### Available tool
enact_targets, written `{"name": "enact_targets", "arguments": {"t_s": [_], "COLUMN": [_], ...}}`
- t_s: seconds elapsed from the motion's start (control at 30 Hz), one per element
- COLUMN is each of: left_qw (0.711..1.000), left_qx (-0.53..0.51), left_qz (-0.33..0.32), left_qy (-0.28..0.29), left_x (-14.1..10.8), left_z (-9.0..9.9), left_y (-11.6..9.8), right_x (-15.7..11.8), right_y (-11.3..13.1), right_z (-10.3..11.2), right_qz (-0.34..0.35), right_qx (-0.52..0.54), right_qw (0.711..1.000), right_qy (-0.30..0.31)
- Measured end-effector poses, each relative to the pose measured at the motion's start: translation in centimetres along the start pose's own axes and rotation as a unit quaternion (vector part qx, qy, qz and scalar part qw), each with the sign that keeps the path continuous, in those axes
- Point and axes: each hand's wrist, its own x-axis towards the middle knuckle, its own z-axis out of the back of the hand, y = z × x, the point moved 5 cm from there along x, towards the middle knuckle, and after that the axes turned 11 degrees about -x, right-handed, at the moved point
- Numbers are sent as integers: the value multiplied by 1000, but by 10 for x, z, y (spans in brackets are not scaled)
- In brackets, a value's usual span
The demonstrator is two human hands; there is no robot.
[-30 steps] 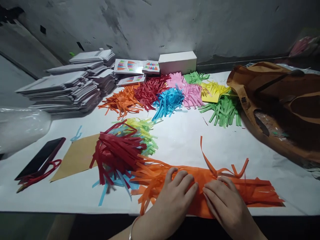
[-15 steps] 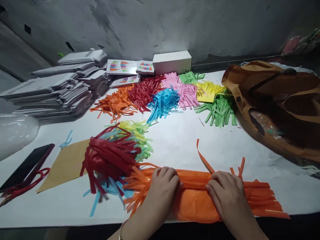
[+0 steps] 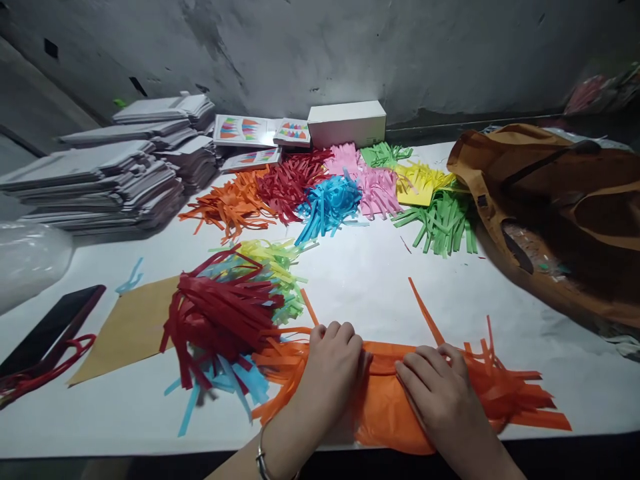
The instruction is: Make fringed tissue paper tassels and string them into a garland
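Note:
Orange fringed tissue paper (image 3: 390,407) lies along the front edge of the table, its cut strips fanning out to both sides. My left hand (image 3: 331,370) has its fingers curled over a folded band in the paper, left of centre. My right hand (image 3: 440,390) grips the same band on the right, fingers bent round it. Both thumbs are mostly hidden. A dark red tissue tassel (image 3: 225,303) rests just beyond my left hand, over light blue strips (image 3: 233,383) and pale yellow-green strips (image 3: 280,267).
Several coloured tassels, such as a blue one (image 3: 330,203), line the back before a white box (image 3: 347,123). Paper stacks (image 3: 95,180) stand at left, near a phone (image 3: 50,327), red-handled scissors (image 3: 75,350) and brown paper (image 3: 127,327). A brown bag (image 3: 540,193) lies at right.
My right hand has shifted left, nearer my left hand, along the folded band. The orange strips at right have bunched and shifted, and a loose strip now stands up beside my left hand.

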Motion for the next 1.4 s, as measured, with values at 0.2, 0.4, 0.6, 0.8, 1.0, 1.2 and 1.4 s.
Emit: {"name": "enact_targets", "arguments": {"t_s": [0.2, 0.4, 0.6, 0.8, 1.0, 1.2, 1.4], "left_qw": [981, 970, 974, 984, 988, 986, 982], "left_qx": [-63, -106, -141, -171, -146, -164, -117], "left_qz": [-172, -208, -161, -20, 46, -31, -144], "left_qy": [-66, -71, -69, -44, 9, -13, -35], "left_x": [-16, -25, -34, -32, -23, -20, -24], "left_z": [5, -6, -6, -3, -2, -5, -4], "left_y": [-15, -10, -2, 1, -2, -4, -9], "right_x": [8, -1, -19, -17, -13, -2, 5], "right_y": [0, 6, -24, -36, -39, -13, 6], "right_z": [1, -3, 8, -3, -7, 6, -8], "right_qz": [-41, 27, -26, -65, -105, -25, 43], "right_qx": [66, 28, 76, 1, -79, 14, 52], "right_qw": [997, 999, 997, 997, 989, 1000, 997], "right_qy": [8, 12, 5, 51, 68, 10, 28]}}
